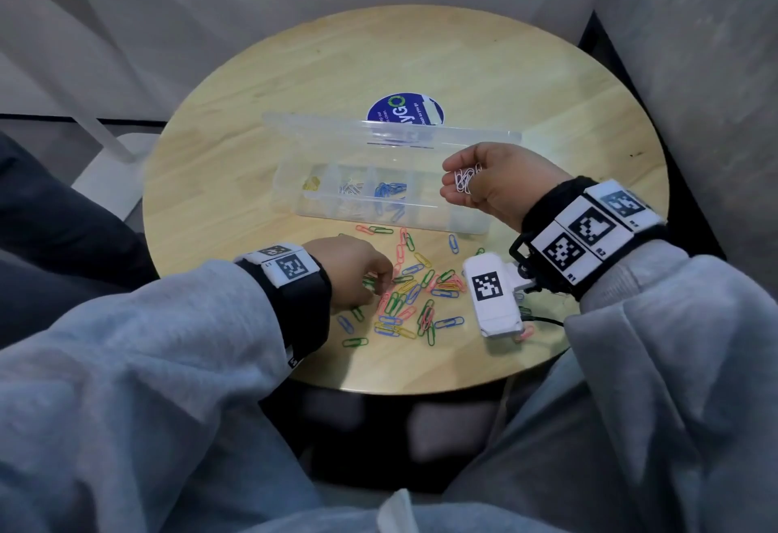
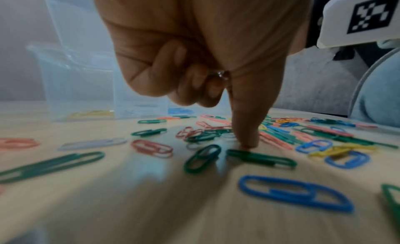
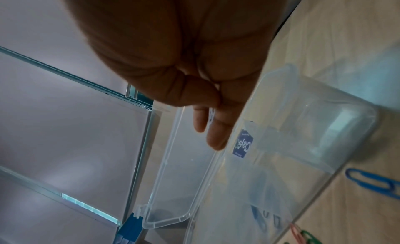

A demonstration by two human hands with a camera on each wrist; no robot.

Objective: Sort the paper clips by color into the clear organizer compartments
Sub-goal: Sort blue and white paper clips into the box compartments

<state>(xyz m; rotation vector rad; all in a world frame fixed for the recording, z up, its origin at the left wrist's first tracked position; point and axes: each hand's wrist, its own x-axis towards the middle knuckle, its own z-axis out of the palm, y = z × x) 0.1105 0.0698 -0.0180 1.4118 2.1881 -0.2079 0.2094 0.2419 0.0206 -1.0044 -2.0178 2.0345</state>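
Observation:
A clear organizer (image 1: 421, 223) stands open at the table's middle, its lid (image 1: 379, 136) tipped back. Its compartments hold yellow clips (image 1: 311, 184), white clips (image 1: 350, 187) and blue clips (image 1: 389, 189). A loose pile of mixed-colour clips (image 1: 414, 292) lies in front of it. My right hand (image 1: 463, 181) hovers over the organizer's right end, cupped round a bunch of white paper clips (image 1: 465, 178). My left hand (image 1: 379, 280) is down on the pile. In the left wrist view one straight digit (image 2: 246, 140) presses the table beside a white clip (image 2: 227, 138) and a green clip (image 2: 259, 158); the other fingers are curled.
The round wooden table (image 1: 547, 111) ends just behind the pile, above my lap. A blue round sticker (image 1: 404, 109) lies behind the lid. The white tagged camera block (image 1: 492, 292) on my right wrist hangs over the pile's right side. Grey walls stand behind.

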